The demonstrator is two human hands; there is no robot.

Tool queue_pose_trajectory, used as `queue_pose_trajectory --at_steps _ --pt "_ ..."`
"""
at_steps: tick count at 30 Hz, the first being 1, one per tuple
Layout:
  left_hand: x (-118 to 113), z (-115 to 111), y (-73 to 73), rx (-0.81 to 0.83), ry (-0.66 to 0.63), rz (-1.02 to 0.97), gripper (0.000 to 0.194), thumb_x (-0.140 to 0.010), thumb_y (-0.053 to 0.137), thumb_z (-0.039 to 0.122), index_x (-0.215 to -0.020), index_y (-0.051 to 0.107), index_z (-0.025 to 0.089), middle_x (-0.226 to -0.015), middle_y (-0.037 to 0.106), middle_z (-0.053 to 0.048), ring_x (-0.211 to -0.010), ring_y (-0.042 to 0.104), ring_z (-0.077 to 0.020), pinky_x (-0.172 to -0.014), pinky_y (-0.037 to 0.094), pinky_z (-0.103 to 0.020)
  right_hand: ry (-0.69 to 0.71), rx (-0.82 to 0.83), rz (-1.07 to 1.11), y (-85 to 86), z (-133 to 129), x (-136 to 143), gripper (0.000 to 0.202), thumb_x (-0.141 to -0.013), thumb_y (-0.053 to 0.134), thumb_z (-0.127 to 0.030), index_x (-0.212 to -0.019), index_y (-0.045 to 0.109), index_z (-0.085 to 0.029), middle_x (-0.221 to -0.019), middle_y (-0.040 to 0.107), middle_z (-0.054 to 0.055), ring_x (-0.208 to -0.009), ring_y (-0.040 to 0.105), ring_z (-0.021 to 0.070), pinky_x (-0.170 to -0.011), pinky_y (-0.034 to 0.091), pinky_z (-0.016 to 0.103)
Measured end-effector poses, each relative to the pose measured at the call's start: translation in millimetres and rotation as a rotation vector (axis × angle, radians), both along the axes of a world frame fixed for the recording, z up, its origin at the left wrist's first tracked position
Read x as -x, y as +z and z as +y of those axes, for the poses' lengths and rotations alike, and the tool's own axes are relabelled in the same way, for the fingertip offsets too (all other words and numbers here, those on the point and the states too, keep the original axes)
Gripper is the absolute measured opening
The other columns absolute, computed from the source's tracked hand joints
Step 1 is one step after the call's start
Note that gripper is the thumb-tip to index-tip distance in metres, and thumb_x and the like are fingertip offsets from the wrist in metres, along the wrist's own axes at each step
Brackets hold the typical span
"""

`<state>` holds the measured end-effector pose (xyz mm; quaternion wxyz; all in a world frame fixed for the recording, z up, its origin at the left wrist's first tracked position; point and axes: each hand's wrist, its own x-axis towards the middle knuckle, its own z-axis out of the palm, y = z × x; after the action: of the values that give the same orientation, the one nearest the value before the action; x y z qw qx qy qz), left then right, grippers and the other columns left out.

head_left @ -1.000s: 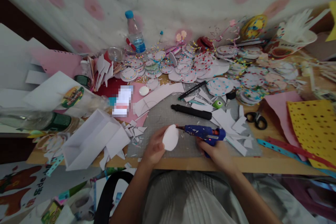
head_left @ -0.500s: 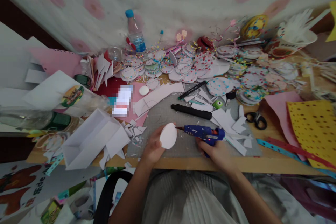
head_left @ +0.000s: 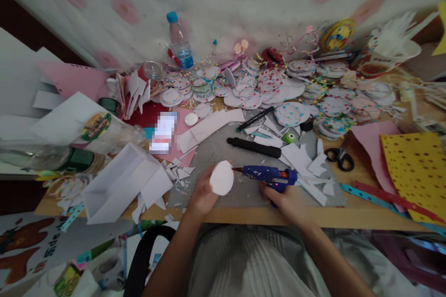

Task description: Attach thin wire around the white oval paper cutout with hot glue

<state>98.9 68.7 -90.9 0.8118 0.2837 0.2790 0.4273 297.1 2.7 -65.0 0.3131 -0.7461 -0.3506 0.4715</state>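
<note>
Over the grey cutting mat (head_left: pixel 209 153), my left hand (head_left: pixel 202 196) grips a white oval paper disc (head_left: pixel 222 178) by its left side. My right hand (head_left: pixel 285 202) is wrapped around the handle of a blue glue gun (head_left: pixel 270 175), which has a small red light lit. The gun's dark nozzle points left and meets, or nearly meets, the disc's upper right edge. Beyond the hands lies a black cutter or marker (head_left: pixel 254 147), and a green-tipped pen (head_left: pixel 256 119) rests farther back.
Decorated paper discs (head_left: pixel 268 84) are heaped along the back. On the left are an open white box (head_left: pixel 113 183), a phone (head_left: pixel 163 133) and bottles. White scraps (head_left: pixel 303 162), scissors (head_left: pixel 340 158) and yellow dotted paper (head_left: pixel 414 167) lie to the right.
The white disc and the glue gun have shifted slightly left together, and the disc is a little higher. Both grips look the same.
</note>
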Motion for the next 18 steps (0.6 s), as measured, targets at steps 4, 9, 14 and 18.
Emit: queue_pose_trajectory --at_steps 4,9,14,18 --pt "1.3 -0.5 -4.4 -0.013 0.017 0.008 0.066 -0.058 0.078 0.05 -0.114 0.067 0.016 -0.128 0.06 -0.014 -0.109 0.058 -0.0308 -0.089 0.046 -0.038 0.005 -0.002 -0.024 -0.2 0.1 0.6 0.02 -0.061 0.049 -0.039 -0.048 0.044 -0.024 -0.04 0.048 -0.003 -0.042 0.045 0.0132 -0.046 0.037 0.026" --pt "0.6 0.1 -4.7 -0.042 0.024 0.008 0.064 -0.059 0.076 0.049 -0.114 0.067 0.016 -0.129 0.06 -0.013 -0.116 0.054 -0.032 -0.096 0.043 -0.04 0.007 -0.009 -0.04 -2.0 -1.4 0.2 0.02 -0.061 0.05 -0.039 -0.049 0.045 -0.024 -0.041 0.048 -0.003 -0.042 0.046 0.0132 -0.045 0.037 0.025" --pt "0.0 1.5 -1.6 -0.022 0.034 0.02 0.07 -0.058 0.076 0.051 -0.117 0.066 0.016 -0.126 0.061 -0.013 -0.113 0.056 -0.0308 -0.094 0.045 -0.037 -0.003 -0.014 -0.051 -2.9 -2.0 1.2 0.019 -0.061 0.05 -0.039 -0.05 0.044 -0.024 -0.042 0.048 -0.003 -0.042 0.044 0.013 -0.043 0.035 0.025" --pt "0.2 2.8 -0.5 -0.027 0.012 0.04 0.077 -0.057 0.075 0.055 -0.121 0.062 0.013 -0.117 0.065 -0.014 -0.11 0.057 -0.0315 -0.091 0.047 -0.037 -0.011 -0.016 -0.042 -3.4 -2.1 1.7 0.017 -0.06 0.051 -0.038 -0.054 0.048 -0.023 -0.044 0.049 -0.004 -0.043 0.044 0.0131 -0.043 0.035 0.025"
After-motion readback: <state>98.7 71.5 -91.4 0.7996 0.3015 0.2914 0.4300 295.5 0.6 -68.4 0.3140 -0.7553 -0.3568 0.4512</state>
